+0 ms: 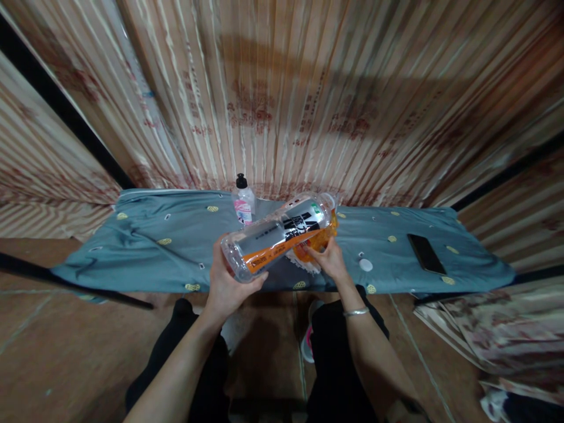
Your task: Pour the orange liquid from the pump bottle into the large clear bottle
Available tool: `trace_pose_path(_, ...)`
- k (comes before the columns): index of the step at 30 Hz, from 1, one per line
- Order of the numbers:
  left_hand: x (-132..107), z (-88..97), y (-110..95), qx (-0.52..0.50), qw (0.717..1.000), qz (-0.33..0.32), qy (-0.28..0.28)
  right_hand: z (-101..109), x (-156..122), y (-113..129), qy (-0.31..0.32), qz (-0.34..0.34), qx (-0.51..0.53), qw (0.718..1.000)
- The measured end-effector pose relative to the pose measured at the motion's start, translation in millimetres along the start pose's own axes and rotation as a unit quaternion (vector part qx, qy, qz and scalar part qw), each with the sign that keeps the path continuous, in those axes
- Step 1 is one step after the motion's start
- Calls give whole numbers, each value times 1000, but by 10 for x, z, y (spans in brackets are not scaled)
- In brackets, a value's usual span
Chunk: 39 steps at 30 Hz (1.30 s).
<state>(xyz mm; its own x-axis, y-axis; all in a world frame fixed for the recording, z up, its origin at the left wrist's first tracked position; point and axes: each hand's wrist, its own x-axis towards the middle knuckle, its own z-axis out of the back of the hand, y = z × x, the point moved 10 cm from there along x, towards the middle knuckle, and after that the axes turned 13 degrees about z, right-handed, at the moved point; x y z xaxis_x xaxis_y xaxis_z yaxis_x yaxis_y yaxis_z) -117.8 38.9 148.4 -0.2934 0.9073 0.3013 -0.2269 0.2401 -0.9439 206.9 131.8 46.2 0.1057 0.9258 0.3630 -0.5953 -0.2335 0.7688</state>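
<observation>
A large clear plastic bottle (282, 232) with a silver, black and orange label lies tilted in the air above the cloth-covered table. My left hand (229, 288) is wrapped round its lower-left end. At the other end, my right hand (328, 258) pinches a shiny orange packet-like thing (318, 242) beside and partly below the bottle. The bottle hides part of that orange thing, so I cannot tell its exact kind. Below it shows a ragged white edge (304, 262). A white round cap (365, 264) lies on the cloth to the right of my right hand.
A small clear bottle with a pink label and black top (244, 205) stands behind the large bottle. On the right lies a dark phone (426, 254). The table wears a blue-grey cloth (145, 235) with yellow prints. Pleated curtains (282, 106) hang behind, between black poles (61, 97).
</observation>
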Motion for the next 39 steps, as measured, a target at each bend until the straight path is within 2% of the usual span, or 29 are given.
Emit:
trace_pose_path(7, -7, 16, -30, 0, 1000, -29, -9, 4, -6, 7, -10, 0, 9, 1000)
trace_pose_path(22, -18, 18, -1, 8, 1000, -26, -7, -13, 2, -25, 4, -12, 2, 1000)
trace_pose_path(31, -7, 4, 43, 1, 1000, -10, -1, 0, 2, -50, -12, -3, 12, 1000)
trace_pose_path(39, -15, -6, -19, -5, 1000, -29, -1, -8, 8, -28, -9, -4, 21, 1000)
